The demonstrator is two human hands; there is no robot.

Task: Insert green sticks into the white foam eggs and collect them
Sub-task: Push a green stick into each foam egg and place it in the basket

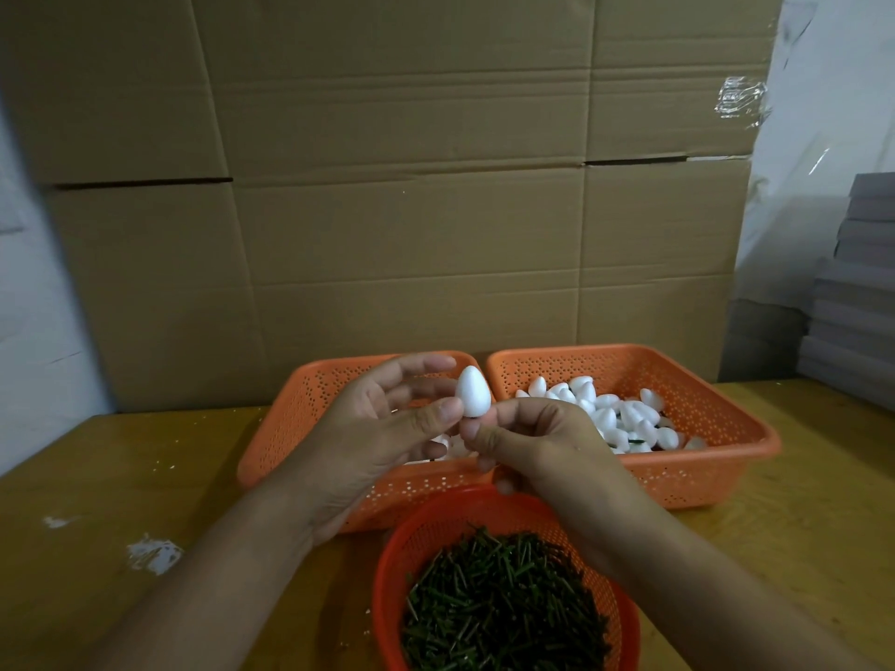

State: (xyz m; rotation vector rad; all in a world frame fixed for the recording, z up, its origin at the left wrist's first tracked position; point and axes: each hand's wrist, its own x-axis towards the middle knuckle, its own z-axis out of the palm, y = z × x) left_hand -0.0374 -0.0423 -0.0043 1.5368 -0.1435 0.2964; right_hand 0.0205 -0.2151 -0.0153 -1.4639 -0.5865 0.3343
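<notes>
A white foam egg (472,390) stands upright in the air above the gap between two orange baskets. My left hand (387,428) touches its left side with thumb and fingertips. My right hand (528,443) pinches something just under the egg's base; that thing is hidden by the fingers. The right orange basket (697,481) holds many white foam eggs (629,418), a few with green sticks. The left orange basket (290,428) holds some eggs, mostly hidden behind my left hand. A round red basket (387,588) near me is full of green sticks (503,607).
The baskets stand on a yellow wooden table (145,477) with white foam crumbs (155,554) at the left. A big cardboard sheet (411,210) stands upright behind the baskets. Grey stacked boards (857,293) sit at the right edge.
</notes>
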